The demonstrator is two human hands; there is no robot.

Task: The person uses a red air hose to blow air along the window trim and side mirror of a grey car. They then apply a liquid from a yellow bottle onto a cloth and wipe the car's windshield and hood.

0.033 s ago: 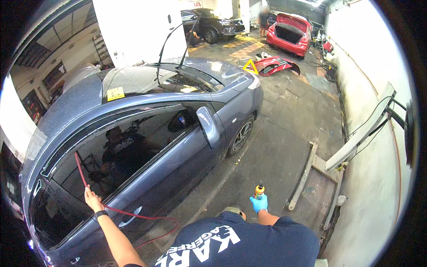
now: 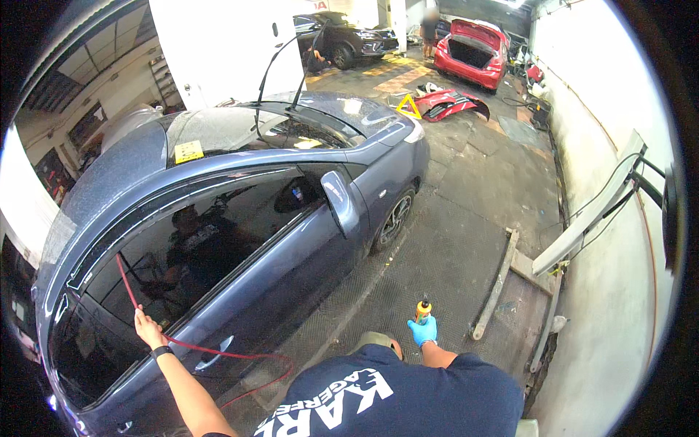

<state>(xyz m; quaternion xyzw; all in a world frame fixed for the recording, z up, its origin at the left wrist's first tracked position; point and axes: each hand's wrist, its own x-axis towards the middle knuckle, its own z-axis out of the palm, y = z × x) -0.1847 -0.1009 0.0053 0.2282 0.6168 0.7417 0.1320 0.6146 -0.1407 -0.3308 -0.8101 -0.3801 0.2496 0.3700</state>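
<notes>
By the blue-grey car (image 2: 284, 269), the bare left hand (image 2: 150, 331) is gripping a thin red hose (image 2: 129, 285) near the dark side window (image 2: 218, 218); the blue-gloved right hand (image 2: 423, 332) is grasping an orange-yellow bottle (image 2: 423, 312). Steering that hose, to my eye, is calling for free slack.

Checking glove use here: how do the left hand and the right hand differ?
The left hand is bare; the right hand wears a blue glove. The left holds a red cord or hose; the right, an orange bottle. The left is by the grey-blue car, the right over the floor. Both grip something.
</notes>
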